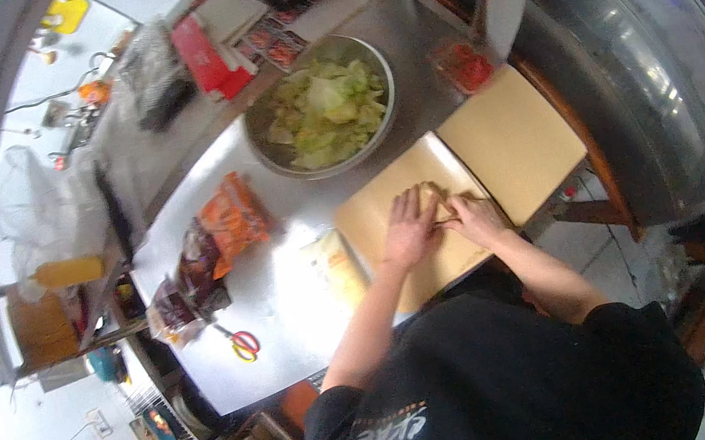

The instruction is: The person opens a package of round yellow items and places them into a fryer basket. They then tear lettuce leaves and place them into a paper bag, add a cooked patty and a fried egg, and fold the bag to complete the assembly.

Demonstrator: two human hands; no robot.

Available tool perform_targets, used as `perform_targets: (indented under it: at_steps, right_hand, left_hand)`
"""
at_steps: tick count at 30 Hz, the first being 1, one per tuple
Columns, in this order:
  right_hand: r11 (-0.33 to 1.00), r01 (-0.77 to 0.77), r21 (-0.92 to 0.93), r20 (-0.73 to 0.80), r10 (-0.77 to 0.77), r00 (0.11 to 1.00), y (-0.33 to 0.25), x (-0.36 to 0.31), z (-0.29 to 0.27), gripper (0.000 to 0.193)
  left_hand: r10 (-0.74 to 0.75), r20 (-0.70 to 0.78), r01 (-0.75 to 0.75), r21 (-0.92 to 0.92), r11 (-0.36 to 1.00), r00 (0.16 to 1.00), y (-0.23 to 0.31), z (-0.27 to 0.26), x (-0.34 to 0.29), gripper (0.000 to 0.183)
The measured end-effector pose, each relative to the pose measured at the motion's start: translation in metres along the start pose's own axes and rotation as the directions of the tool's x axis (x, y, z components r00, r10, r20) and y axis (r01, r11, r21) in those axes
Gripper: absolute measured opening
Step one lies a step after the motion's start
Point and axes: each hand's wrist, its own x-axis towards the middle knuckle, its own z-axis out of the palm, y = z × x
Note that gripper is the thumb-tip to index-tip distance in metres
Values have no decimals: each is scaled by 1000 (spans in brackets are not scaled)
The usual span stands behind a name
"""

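Observation:
Both my hands work close together over a tan cutting board (366, 208). A small tan, bread-like piece (433, 196) lies between them, mostly covered by fingers. My left hand (409, 231) presses and holds it from the left, fingers bent over it. On its right side my right hand (473, 219) is closed, with a thin dark edge showing at its fingers; what it grips cannot be made out. A pale yellow pack (340, 271) lies just left of the board, near my left forearm.
A large metal bowl (392, 109) of torn lettuce stands beyond the board. A second tan board (519, 139) adjoins on the right. Scissors (243, 345), an orange bag (232, 222) and dark bags (198, 266) lie left. A red-filled container (465, 68) sits far right.

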Motion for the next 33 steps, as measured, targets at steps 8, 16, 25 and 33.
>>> perform_targets:
  at_steps: [8,16,25,33]
  right_hand:
    - [854,-117,507,81,88,993,-21,12,-27,60]
    - [-62,-442,895,446,162,880,17,-49,-38,64]
    - [-694,28,720,307,354,883,35,-250,2,58]
    - [-492,303,816,-73,434,898,12,-350,1,73]
  left_hand:
    - [-269,147,286,-112,952,952,17,-29,30,114]
    - [151,53,-114,-427,897,987,75,-126,32,127]
    - [-104,-925,-510,-293,809,365,-21,-434,153,45]
    - [-283,-357,-226,-886,405,890,105,-323,152,23]
